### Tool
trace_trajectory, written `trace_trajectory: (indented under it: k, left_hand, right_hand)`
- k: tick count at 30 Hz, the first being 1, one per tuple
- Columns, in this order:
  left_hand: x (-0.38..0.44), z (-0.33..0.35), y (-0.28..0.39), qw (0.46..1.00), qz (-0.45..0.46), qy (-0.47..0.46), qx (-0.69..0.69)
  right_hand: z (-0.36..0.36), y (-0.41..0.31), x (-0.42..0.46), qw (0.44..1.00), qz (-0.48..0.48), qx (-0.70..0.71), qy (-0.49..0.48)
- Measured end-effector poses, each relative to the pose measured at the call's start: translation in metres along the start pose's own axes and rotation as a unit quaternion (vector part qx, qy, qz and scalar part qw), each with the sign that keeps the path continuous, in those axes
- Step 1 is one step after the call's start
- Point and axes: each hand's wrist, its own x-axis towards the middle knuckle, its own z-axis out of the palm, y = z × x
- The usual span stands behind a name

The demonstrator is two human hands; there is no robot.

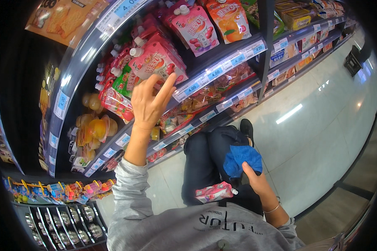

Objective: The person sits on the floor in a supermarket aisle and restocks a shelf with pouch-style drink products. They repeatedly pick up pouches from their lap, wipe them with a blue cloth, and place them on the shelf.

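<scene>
My left hand (150, 100) reaches to the shelf with fingers apart, in front of a pink spouted jelly pouch (155, 61). Its fingertips overlap the pouch's lower part; whether they touch it is unclear. Beside and behind that pouch stand several more, among them a green-and-red one (125, 82). Farther right are another pink pouch (198, 31) and an orange one (228, 22). A blue cloth (242, 158) is gripped in my right hand (256, 180), above my leg. Across my lap lies a pink spouted pouch (215, 192), its white cap pointing right.
Price labels line the shelf edge (220, 70). Bagged sweets (204, 97) fill the tier below. Round yellow jelly cups (97, 128) sit at the left. Metal bowls stand on a rack (66, 224) at lower left. A black crate (353, 61) rests on the tiled floor (314, 125).
</scene>
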Motion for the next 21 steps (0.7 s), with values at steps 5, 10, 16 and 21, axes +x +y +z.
trace_trajectory:
  k: [5, 10, 16, 21]
  left_hand:
    - [0.007, 0.023, 0.009, 0.996, -0.058, -0.055, 0.036]
    - [0.013, 0.031, 0.007, 0.997, -0.057, -0.043, -0.003]
    - [0.013, -0.012, 0.023, 0.994, -0.064, -0.082, -0.045]
    - [0.050, -0.021, 0.012, 0.994, 0.005, 0.086, 0.065]
  right_hand:
    - [0.001, 0.000, 0.003, 1.000, 0.023, 0.003, -0.012]
    - [0.001, -0.002, 0.003, 1.000, 0.021, 0.005, -0.002]
    - [-0.010, 0.009, -0.001, 0.999, 0.009, 0.027, 0.033]
    - [-0.006, 0.003, 0.000, 0.999, 0.018, 0.025, 0.028]
